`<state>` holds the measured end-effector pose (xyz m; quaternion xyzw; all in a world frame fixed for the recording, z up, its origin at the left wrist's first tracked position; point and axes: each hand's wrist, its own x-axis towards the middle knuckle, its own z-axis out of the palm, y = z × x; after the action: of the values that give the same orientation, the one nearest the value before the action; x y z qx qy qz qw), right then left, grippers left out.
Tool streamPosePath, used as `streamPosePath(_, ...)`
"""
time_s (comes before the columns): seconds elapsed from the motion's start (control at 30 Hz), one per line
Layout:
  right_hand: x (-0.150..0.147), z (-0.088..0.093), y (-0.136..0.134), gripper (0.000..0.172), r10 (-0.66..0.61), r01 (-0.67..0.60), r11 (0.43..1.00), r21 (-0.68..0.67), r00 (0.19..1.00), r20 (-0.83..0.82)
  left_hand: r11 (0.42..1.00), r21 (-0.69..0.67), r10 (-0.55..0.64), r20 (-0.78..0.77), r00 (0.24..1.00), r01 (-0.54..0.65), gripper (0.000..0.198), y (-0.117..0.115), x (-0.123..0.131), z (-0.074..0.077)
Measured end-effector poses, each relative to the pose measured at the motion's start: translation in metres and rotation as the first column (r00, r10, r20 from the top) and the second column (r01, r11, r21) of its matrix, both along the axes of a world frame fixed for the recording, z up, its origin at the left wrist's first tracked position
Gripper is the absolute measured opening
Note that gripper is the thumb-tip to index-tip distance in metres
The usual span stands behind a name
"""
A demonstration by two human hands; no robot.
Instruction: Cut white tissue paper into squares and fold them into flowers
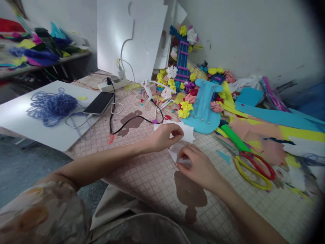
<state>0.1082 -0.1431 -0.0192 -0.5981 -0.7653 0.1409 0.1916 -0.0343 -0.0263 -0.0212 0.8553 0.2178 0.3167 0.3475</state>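
My left hand is closed in a pinch, thumb against forefinger, in front of a jagged-edged white paper piece. Whatever sits between those fingertips is too small to make out. Just below and to the right, my right hand also pinches, its fingertips at a second white paper piece that shows between the two hands and through the loop of the fingers. Beyond them lies a light blue guitar-shaped cutout with string-like lines and yellow and pink crumpled paper flowers beside it.
Scissors with red and yellow handles lie right. A glue gun with a black cord stands behind. At left, a phone and tangled blue yarn rest on a white board. Coloured paper strips cover the far right.
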Motion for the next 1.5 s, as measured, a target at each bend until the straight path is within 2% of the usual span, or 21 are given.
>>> streamPosePath(0.17,-0.004,-0.015,0.001,0.009,-0.16,0.15,0.983,-0.109,0.983,-0.087,0.998,-0.066,0.023,0.0,1.0,-0.023,0.01,0.003,-0.006,-0.004)
streamPosePath(0.3,-0.003,-0.016,0.005,0.005,-0.195,0.143,0.97,-0.195,0.94,-0.278,0.996,-0.091,0.024,-0.005,1.0,-0.024,0.009,0.004,-0.01,-0.002)
streamPosePath(0.37,0.001,-0.014,0.007,0.006,-0.237,0.147,0.962,-0.23,0.868,-0.437,0.995,-0.089,0.055,0.02,0.998,-0.053,0.007,0.001,-0.01,0.0)
streamPosePath(0.47,0.008,-0.009,0.006,0.01,-0.345,0.201,0.937,-0.287,0.669,-0.658,0.993,-0.088,0.087,0.078,0.993,-0.08,0.011,-0.01,-0.01,0.001)
streamPosePath(0.57,0.011,-0.005,0.004,0.017,-0.41,0.203,0.912,-0.357,0.491,-0.769,0.985,-0.168,-0.016,0.077,0.997,0.029,0.016,-0.022,-0.008,0.001)
streamPosePath(0.63,0.012,-0.005,0.002,0.017,-0.412,0.182,0.911,-0.37,0.447,-0.794,0.964,-0.251,-0.072,0.071,0.995,0.088,0.019,-0.027,-0.006,0.0)
streamPosePath(0.8,0.014,-0.01,0.002,0.015,-0.373,0.162,0.928,-0.337,0.453,-0.81,0.896,-0.416,-0.121,0.104,0.987,0.154,0.022,-0.029,-0.004,-0.005)
streamPosePath(0.97,0.016,-0.014,0.002,0.014,-0.369,0.165,0.929,-0.331,0.461,-0.807,0.868,-0.469,-0.127,0.109,0.986,0.164,0.021,-0.028,-0.003,-0.007)
streamPosePath(1.27,0.017,-0.014,0.004,0.013,-0.343,0.166,0.939,-0.301,0.503,-0.793,0.861,-0.482,-0.128,0.099,0.987,0.16,0.026,-0.028,-0.004,-0.007)
streamPosePath(1.5,0.015,-0.014,0.003,0.013,-0.317,0.171,0.948,-0.267,0.521,-0.792,0.902,-0.41,-0.114,0.085,0.99,0.139,0.021,-0.027,-0.003,-0.009)
